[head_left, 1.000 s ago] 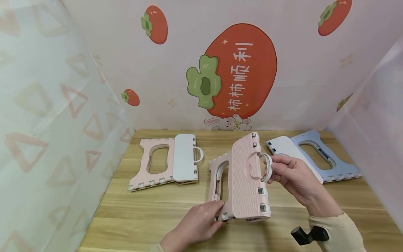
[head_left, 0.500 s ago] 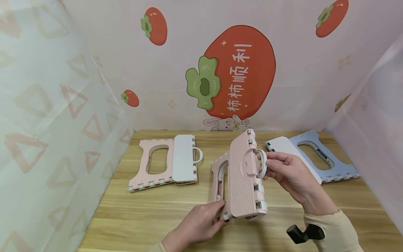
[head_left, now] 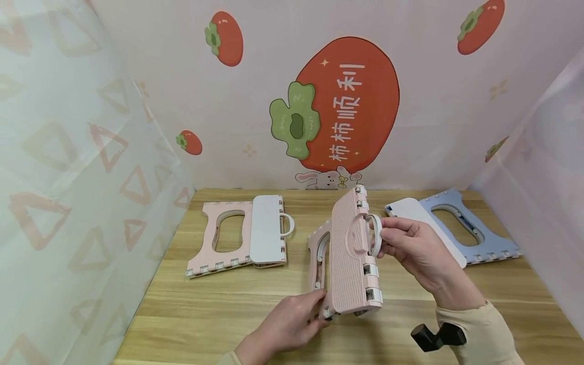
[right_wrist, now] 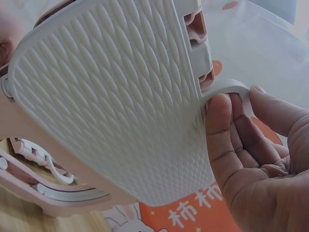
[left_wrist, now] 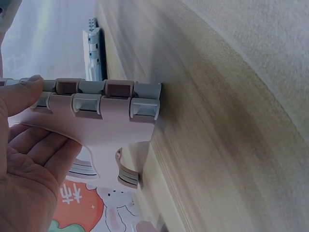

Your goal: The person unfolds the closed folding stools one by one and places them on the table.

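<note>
A pink folding stool point(head_left: 342, 263) with a ribbed seat is held up, tilted, over the middle of the table. My left hand point(head_left: 288, 322) grips its lower leg edge, thumb on one side and fingers on the other, as the left wrist view shows beside the hinged edge point(left_wrist: 116, 104). At the seat's right edge, my right hand point(head_left: 417, 251) pinches the white loop handle point(head_left: 378, 235). In the right wrist view the fingers pass through the handle point(right_wrist: 231, 87), with the thumb outside it. The woven-pattern seat face point(right_wrist: 106, 106) fills much of that view.
A flat-folded pink stool with a white seat point(head_left: 266, 230) lies at the left on the wooden table point(head_left: 205, 319). Behind my right hand lies a folded blue stool point(head_left: 485, 241), also with a white seat. A printed backdrop point(head_left: 251, 111) stands along the table's rear edge.
The right hand has drawn slightly to the left with the handle, and the stool's seat has swung left and a little upward. My left hand stays nearly in place.
</note>
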Tool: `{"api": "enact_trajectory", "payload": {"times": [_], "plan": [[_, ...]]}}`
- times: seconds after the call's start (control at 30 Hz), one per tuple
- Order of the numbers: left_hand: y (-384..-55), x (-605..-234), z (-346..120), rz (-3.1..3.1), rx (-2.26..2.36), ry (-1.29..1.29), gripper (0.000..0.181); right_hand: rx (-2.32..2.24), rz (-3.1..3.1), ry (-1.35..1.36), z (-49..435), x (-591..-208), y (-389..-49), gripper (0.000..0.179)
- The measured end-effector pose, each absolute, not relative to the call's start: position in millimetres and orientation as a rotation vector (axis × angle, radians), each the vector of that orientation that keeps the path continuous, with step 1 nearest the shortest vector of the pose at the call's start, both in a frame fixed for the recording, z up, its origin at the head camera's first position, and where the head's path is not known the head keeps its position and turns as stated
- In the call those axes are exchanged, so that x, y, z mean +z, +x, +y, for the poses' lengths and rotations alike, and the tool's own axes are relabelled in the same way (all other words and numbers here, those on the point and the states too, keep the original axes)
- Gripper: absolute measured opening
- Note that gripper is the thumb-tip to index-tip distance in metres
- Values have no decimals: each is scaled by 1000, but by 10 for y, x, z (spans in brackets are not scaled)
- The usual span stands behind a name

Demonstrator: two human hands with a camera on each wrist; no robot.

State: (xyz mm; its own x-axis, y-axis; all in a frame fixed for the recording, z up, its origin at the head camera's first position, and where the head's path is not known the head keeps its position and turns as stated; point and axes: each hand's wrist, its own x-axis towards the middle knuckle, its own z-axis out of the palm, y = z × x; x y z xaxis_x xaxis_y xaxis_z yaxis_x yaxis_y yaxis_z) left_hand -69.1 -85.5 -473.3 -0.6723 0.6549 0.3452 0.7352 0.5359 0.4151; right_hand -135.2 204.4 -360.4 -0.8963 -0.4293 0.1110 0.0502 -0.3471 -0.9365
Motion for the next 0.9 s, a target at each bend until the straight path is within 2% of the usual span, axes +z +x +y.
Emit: {"api": "enact_trajectory", "payload": {"times": [0.6,0.9], "plan": [[-680,-4721,-796,-2656,-894,-1171,45,-2258,1736,-428,1901,-3489,-1368,21],[-682,-4756,-784,-2634,-945,-1176,46,-2226,1765,-424,1854,-3430,-1351,31]]}}
